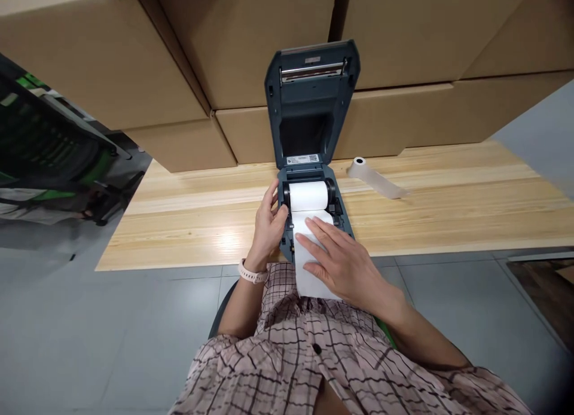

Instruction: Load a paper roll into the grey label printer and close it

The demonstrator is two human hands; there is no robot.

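A dark label printer (347, 222) stands on the table's front part with its lid (274, 104) raised upright. Inside it sits a white label roll (308, 196) between two black holders. From the roll a strip of label paper (314, 285) runs over the printer's front and hangs past the table edge. My left hand (269, 226) grips the printer's left side wall, fingers outside and thumb at the inner rim beside the roll. My right hand (338, 256) lies flat on the paper strip, its fingers stretched out and pointing up-left; it covers the printer's front right.
A small partly unrolled paper roll (359, 168) lies on the wooden table (179, 223) right of the printer. Large cardboard boxes (269, 44) are stacked along the back, close behind the lid. A dark chair (49, 134) with green parts stands at the left.
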